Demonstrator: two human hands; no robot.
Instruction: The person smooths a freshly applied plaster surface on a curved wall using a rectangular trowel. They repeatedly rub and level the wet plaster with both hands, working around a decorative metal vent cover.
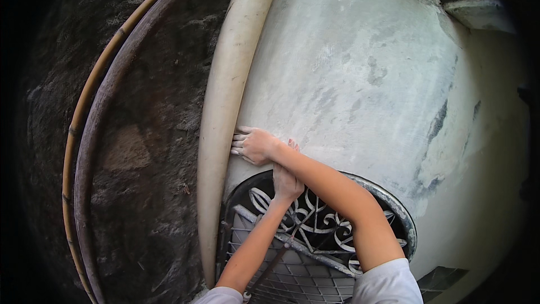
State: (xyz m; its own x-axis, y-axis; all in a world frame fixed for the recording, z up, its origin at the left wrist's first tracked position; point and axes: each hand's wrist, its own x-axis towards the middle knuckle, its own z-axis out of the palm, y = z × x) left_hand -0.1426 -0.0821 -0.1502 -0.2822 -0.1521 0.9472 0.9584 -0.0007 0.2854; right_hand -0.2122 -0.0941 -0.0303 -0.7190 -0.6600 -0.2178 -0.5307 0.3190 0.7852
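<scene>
My right hand reaches across to the left and lies on the pale, plastered wall. Its fingers are stretched out and whitened with powder, their tips close beside a thick cream pipe. Below my right wrist, my left hand points upward against the wall at the top of a window opening. The right forearm crosses in front of it and hides most of its fingers; stretched fingertips show above the arm. I see no object in either hand.
White scrolled ironwork and a metal lattice fill the arched window below. Left of the pipe is a dark rough wall, with a bamboo pole and a brownish pole further left. A ledge juts out at upper right.
</scene>
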